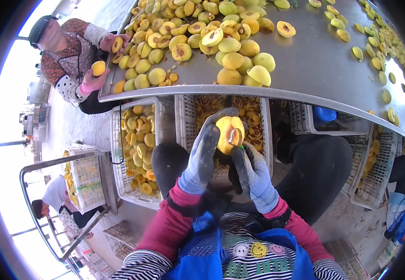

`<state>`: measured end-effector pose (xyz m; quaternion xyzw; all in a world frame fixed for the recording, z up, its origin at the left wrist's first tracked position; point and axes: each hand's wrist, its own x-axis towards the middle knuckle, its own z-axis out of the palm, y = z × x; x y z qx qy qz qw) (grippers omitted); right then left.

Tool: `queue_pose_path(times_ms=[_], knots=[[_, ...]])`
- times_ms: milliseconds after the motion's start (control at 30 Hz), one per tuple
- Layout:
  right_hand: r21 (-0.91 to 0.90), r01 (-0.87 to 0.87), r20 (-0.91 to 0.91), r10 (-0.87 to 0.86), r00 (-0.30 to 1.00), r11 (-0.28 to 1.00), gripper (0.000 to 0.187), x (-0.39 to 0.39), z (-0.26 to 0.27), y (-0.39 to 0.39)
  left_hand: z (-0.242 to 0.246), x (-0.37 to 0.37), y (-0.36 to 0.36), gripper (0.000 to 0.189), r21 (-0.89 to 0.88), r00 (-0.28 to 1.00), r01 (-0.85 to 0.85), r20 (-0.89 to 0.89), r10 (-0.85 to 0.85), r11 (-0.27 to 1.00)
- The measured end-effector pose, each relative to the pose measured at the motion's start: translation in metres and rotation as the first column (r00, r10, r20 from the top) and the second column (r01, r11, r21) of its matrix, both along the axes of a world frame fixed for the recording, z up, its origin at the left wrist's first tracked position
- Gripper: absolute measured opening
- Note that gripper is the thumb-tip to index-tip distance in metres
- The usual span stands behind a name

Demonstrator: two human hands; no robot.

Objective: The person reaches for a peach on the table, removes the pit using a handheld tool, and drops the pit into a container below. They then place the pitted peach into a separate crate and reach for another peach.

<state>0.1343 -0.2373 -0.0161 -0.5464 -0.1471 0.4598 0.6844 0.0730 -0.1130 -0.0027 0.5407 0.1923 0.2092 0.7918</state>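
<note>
A halved yellow stone fruit (pixel 225 140), its cut face up, rests in my gloved left hand (pixel 206 147), whose fingers wrap around its left and upper side. My gloved right hand (pixel 253 171) grips a small tool with a curved metal blade (pixel 235 135), and the blade sits at the brown hollow in the fruit's middle. Both hands are over a white plastic crate (pixel 266 129) of brown and orange fruit scraps. Beyond them, a pile of yellow-green fruit halves (pixel 230 61) lies on a metal table (pixel 304 66).
A crate of fruit halves (pixel 137 140) stands left of my legs. More crates, one with a blue object (pixel 325 113), are at the right. The table's metal edge (pixel 258 91) runs across. A co-worker (pixel 66 59) at the left holds fruit; another bends near a metal-framed cart (pixel 41 168).
</note>
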Motion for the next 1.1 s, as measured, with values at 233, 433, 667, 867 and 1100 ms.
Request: queue_pose_path(times_ms=[233,433,667,867,1100], knots=[[-0.007,0.1,-0.234,-0.099,0.967,0.995,0.01,0.001,0.019,-0.005,0.033,-0.011,-0.002,0.028,0.575,0.961,0.045,-0.249,0.122,0.817],[-0.089,0.096,0.337,-0.061,0.94,0.991,0.012,0.013,0.023,-0.012,0.004,-0.025,0.002,0.023,0.794,0.979,0.052,-0.159,0.124,0.606],[0.033,0.047,0.586,-0.058,0.808,0.998,0.016,-0.014,-0.001,-0.022,0.007,-0.009,-0.044,0.026,0.601,0.914,-0.248,-0.115,0.389,0.76],[0.145,0.105,0.553,-0.168,0.816,0.984,0.022,-0.022,0.002,-0.027,-0.002,-0.013,-0.054,0.028,0.571,0.913,-0.28,-0.091,0.399,0.772],[0.019,-0.146,-0.289,0.145,0.946,0.989,0.034,-0.009,0.015,-0.039,-0.004,-0.029,-0.021,0.035,0.537,0.985,0.141,-0.162,-0.063,0.832]])
